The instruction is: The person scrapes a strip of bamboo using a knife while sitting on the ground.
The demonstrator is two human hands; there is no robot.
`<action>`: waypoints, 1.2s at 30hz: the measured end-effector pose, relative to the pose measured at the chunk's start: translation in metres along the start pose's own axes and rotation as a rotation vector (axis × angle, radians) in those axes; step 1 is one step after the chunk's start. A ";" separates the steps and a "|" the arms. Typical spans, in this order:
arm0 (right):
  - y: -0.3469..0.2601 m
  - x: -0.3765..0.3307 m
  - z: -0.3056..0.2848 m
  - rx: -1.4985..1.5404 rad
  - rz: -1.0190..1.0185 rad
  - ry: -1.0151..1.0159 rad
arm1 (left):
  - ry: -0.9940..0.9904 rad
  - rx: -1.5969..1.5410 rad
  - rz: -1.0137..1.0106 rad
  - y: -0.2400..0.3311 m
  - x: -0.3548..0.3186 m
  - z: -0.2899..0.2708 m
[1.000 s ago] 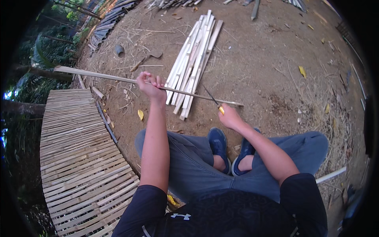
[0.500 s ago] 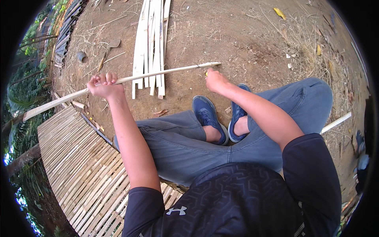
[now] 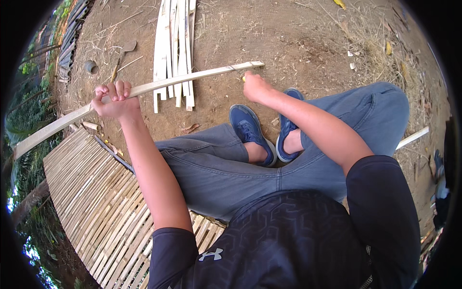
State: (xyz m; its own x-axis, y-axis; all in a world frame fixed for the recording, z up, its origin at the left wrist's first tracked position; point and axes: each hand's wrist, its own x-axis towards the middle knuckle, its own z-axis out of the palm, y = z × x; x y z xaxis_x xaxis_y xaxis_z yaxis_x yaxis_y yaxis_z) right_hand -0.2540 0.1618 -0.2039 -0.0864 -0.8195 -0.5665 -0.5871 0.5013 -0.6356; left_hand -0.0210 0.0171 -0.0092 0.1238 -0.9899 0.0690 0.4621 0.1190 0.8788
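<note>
A long pale bamboo strip [image 3: 192, 76] slants across in front of me, above the ground, its right end a little farther off. My left hand [image 3: 114, 100] is closed round it left of the middle, palm turned up and fingers curled over. Close below the strip's right end is my right hand [image 3: 257, 89], closed in a fist. A bit of something yellow [image 3: 244, 78] peeks out at its finger side; the rest is hidden in the fist. Beyond the strip, a bundle of split bamboo strips [image 3: 174, 48] lies on the soil.
A slatted bamboo bench [image 3: 96, 202] lies at my left. My blue shoes [image 3: 250, 132] are below my hands. Farther left are a trowel-like tool [image 3: 126, 47], a small grey cup-shaped thing [image 3: 91, 66] and stacked dark tiles [image 3: 72, 41]. Another pale strip [image 3: 413, 137] lies right of my knee.
My left hand has shifted slightly left with the bamboo strip, its fingers a little looser. The right hand keeps near the strip's right end. The whole view has moved slightly.
</note>
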 end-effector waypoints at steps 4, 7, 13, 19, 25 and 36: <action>-0.009 -0.006 0.001 -0.070 -0.045 -0.051 | -0.042 -0.021 0.003 0.005 0.005 0.001; 0.000 -0.001 -0.004 -0.010 -0.037 -0.061 | -0.019 0.004 0.021 0.004 0.000 0.002; 0.003 0.006 0.014 0.007 -0.017 -0.038 | 0.023 0.009 0.016 0.004 0.003 0.004; 0.017 0.008 0.007 -0.035 0.016 -0.033 | 0.063 0.002 0.013 0.000 0.006 0.001; 0.047 0.022 0.009 -0.038 0.038 0.031 | 0.088 0.023 0.025 -0.001 0.006 -0.003; 0.032 0.016 0.017 -0.090 -0.020 0.030 | 0.124 0.061 0.015 0.000 0.002 0.003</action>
State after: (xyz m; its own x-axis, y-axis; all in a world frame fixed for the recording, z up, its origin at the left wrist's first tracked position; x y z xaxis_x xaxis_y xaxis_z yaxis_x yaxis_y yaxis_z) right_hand -0.2599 0.1696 -0.2420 -0.0968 -0.8379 -0.5372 -0.6588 0.4585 -0.5964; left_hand -0.0233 0.0144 -0.0081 0.2399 -0.9704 0.0271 0.4059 0.1256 0.9052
